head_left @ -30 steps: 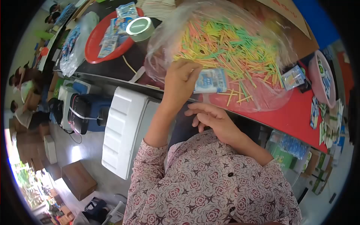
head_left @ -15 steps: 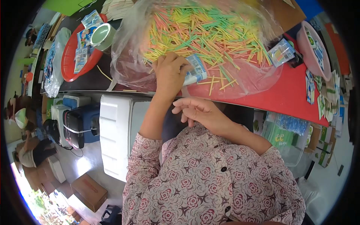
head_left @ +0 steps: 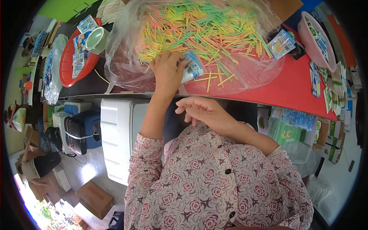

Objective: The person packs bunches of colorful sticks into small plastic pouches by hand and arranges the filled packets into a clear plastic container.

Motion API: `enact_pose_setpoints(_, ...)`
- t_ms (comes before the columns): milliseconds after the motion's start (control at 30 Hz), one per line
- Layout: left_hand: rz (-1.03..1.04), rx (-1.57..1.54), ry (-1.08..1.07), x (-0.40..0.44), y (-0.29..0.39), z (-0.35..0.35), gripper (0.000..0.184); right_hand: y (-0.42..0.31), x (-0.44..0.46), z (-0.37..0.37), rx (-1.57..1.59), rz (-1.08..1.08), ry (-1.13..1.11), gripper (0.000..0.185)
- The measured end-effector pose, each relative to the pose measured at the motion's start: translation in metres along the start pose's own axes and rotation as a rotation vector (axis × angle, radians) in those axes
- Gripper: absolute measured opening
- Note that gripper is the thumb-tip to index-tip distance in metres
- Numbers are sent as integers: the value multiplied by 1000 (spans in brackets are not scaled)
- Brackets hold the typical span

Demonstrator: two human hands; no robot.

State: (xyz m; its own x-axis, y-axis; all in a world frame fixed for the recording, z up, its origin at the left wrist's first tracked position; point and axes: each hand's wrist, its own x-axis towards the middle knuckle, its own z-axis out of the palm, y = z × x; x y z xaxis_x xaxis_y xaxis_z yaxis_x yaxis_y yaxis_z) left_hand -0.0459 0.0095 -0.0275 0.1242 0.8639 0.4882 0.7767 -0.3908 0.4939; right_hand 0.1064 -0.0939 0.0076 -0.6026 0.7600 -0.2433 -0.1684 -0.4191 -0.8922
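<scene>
At the near edge of the heap of coloured thin sticks (head_left: 199, 36), my left hand (head_left: 167, 71) is closed, with its fingers curled down. What lies under its fingertips is hidden. A small blue-and-white printed packet (head_left: 193, 66) is right beside its thumb, partly covered by the hand; whether the hand grips it I cannot tell. My right hand (head_left: 201, 108) hovers before my body, below the table edge in the view. Its fingers are loosely bent and apart, with nothing in them. A few loose sticks (head_left: 216, 78) lie crossed on the clear plastic sheet (head_left: 249, 76).
On the left stands a red basket (head_left: 66, 69) with packets and a green-white cup (head_left: 96, 40). At right are another packet (head_left: 281, 44), a pink basin (head_left: 306, 36) and stacked packaging (head_left: 337, 86) on the red tabletop (head_left: 295, 86). A white foam box (head_left: 114, 140) stands below.
The whole view has shifted slightly, so the table items sit a little further left. My left hand stays by the packet, its fingers slightly moved. My right hand keeps nearly the same pose.
</scene>
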Motion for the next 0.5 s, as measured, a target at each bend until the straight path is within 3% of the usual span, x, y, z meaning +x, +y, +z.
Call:
enact_pose_setpoints(167, 31, 27, 49, 1, -2, 1, 11, -2, -1, -3, -21, -39, 30, 30)
enact_pose_setpoints(267, 48, -33, 221, 4, -7, -5, 12, -12, -2, -14, -90, -153, 108, 29)
enact_pose_setpoints(333, 181, -16, 392, 10, -3, -18, 10, -37, 0, -21, -233, -192, 249, 29)
enact_pose_setpoints(400, 168, 65, 277, 13, 14, -39, 10, -47, 10, -33, -266, -255, 445, 29)
enact_pose_setpoints(467, 289, -102, 325, 13, 23, -40, 11, -64, 20, -29, -623, -452, 644, 29)
enact_pose_setpoints(500, 310, -76, 337, 13, 32, -44, 11, -63, 29, -27, -611, -479, 601, 29)
